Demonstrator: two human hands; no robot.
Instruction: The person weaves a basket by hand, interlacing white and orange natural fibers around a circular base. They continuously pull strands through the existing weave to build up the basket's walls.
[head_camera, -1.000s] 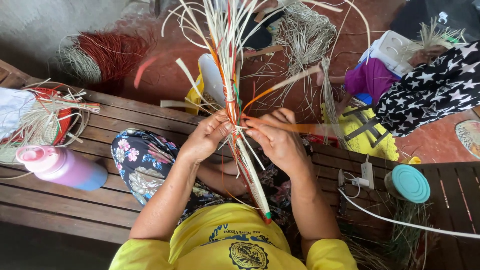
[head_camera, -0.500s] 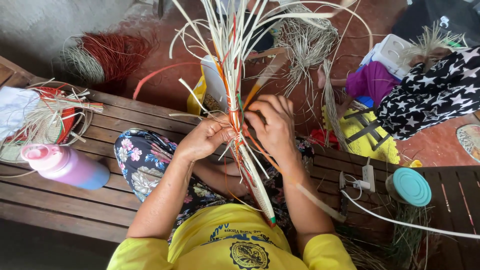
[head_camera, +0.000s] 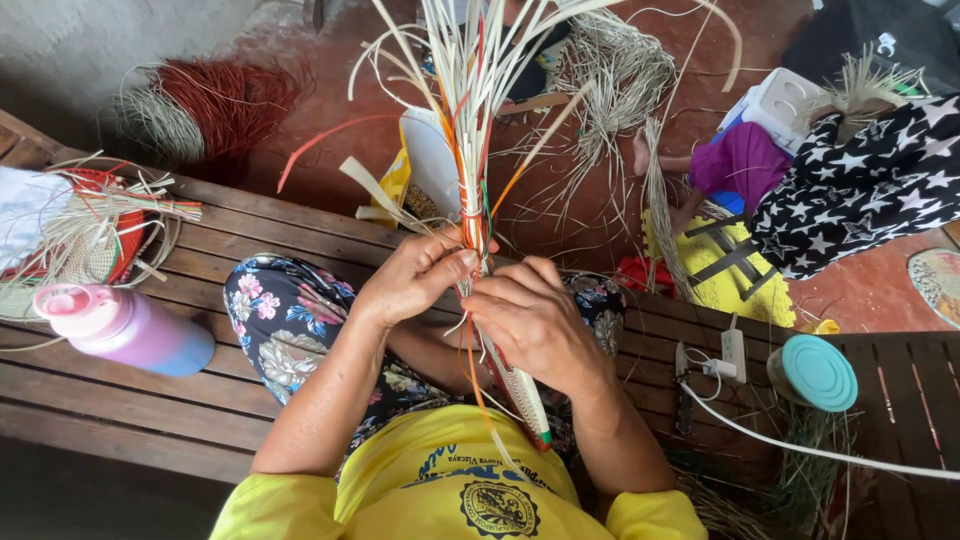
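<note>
A bundle of pale straw strips (head_camera: 470, 130) mixed with orange, red and green ones fans upward from a tightly woven stem (head_camera: 520, 395) that slants down toward my lap. My left hand (head_camera: 415, 275) pinches the strips at the point where they bunch together. My right hand (head_camera: 535, 320) wraps around the woven stem just below, fingers closed on it. An orange strip (head_camera: 472, 365) hangs loose beneath my hands. I sit on a wooden slatted bench (head_camera: 200, 390) in floral trousers and a yellow shirt.
A pink and blue bottle (head_camera: 125, 328) lies on the bench at left, beside a heap of straw and a red woven piece (head_camera: 90, 230). A teal-lidded jar (head_camera: 812, 372) and white cable (head_camera: 800, 450) are at right. Another person in star-print cloth (head_camera: 860, 190) sits on the floor.
My hands have shifted slightly down the bundle and closed in together. The orange strip that stuck out to the right is now drawn in and hangs below my hands.
</note>
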